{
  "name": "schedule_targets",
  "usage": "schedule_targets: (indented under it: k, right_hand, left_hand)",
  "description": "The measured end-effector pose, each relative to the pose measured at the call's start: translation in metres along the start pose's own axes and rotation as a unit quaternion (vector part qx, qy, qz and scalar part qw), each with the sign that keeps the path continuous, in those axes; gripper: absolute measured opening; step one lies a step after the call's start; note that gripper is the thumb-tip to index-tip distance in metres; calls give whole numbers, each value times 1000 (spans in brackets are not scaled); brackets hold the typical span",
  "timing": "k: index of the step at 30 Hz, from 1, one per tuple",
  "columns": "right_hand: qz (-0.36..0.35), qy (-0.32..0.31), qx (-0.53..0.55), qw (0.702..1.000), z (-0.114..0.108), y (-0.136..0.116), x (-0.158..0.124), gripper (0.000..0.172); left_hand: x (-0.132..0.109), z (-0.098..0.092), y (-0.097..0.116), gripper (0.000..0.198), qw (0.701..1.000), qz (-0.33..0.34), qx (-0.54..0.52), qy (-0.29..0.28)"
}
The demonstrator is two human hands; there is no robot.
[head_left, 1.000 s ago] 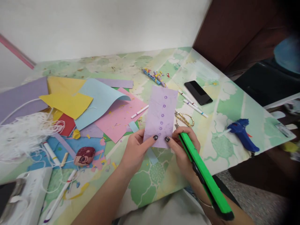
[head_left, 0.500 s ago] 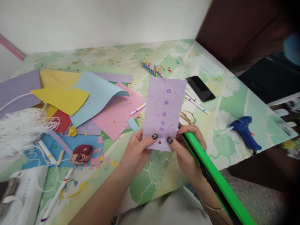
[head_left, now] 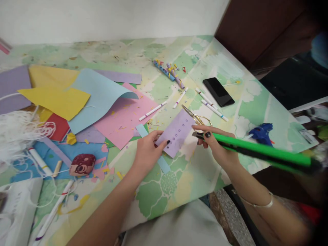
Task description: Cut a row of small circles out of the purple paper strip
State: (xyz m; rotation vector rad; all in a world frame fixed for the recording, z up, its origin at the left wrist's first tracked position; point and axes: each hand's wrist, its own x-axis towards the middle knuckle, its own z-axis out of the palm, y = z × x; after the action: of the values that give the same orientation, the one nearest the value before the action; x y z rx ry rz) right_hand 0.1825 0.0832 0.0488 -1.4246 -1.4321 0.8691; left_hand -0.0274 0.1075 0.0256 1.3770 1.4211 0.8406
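Observation:
My left hand pinches the near left corner of a small lilac card with a row of punched rings; the card lies almost flat over the table. My right hand is closed on a long green tool that points to the right, its dark tip next to the card's right edge. Gold scissors lie just behind the card.
Coloured paper sheets cover the left of the green patterned table. Marker pens, a black phone, a blue glue gun, white string and a round cartoon-face piece lie around.
The lilac card went from upright in both hands to low and tilted, held by the left hand alone. The right hand let go of it and swung the green tool out to the right.

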Motion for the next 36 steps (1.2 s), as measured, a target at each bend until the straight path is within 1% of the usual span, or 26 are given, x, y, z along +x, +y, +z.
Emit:
schedule_targets:
  k: [1, 3, 5, 7, 8, 9, 10, 12, 15, 16, 20, 22, 24, 27, 31, 36]
  right_hand:
    - [-3, -41, 2, 999, 0, -2, 9, 24]
    - [-13, -95, 6, 995, 5, -3, 28, 19]
    - [-60, -153, 3, 986, 16, 0, 46, 15]
    - [-91, -227, 13, 970, 28, 6, 60, 14]
    - [-87, -245, 24, 965, 34, 10, 65, 13]
    - [-61, -258, 31, 964, 39, 14, 68, 12]
    - [-50, -257, 33, 965, 43, 17, 70, 8]
    - [-38, -265, 36, 963, 48, 21, 71, 7]
    - [-46, -286, 32, 957, 48, 22, 72, 7]
    - [-49, -295, 30, 954, 47, 22, 72, 7]
    - [-69, -326, 17, 943, 43, 21, 75, 5]
    - [-97, -336, -1, 937, 42, 22, 76, 5]
    - [-126, -339, -20, 932, 42, 23, 76, 6]
    - [-147, -330, -38, 932, 43, 24, 76, 9]
    - [-153, -321, -48, 933, 43, 23, 74, 11]
    - [-163, -316, -69, 932, 43, 24, 73, 15]
  left_hand:
    - [3, -1, -2, 24, 999, 15, 29, 14]
    - [7, -3, -6, 26, 995, 46, 78, 34]
    - [11, -5, -9, 25, 988, 80, 121, 47]
    - [13, -7, -11, 24, 978, 116, 161, 60]
    - [13, -8, -13, 25, 972, 134, 181, 66]
    - [13, -8, -14, 26, 965, 152, 200, 74]
    - [13, -8, -16, 26, 957, 169, 220, 82]
    - [9, -7, -18, 23, 937, 205, 264, 101]
    - [-2, 0, -19, 10, 894, 271, 337, 121]
    - [-7, 3, -18, 9, 876, 299, 360, 119]
    - [-28, 16, -16, 22, 801, 418, 419, 92]
    - [-35, 21, -16, 19, 768, 459, 437, 91]
    - [-40, 25, -17, 16, 744, 483, 451, 94]
    - [-42, 29, -19, 17, 729, 488, 470, 98]
    - [-43, 33, -20, 23, 726, 471, 490, 102]
    - [-43, 32, -23, 28, 721, 462, 506, 102]
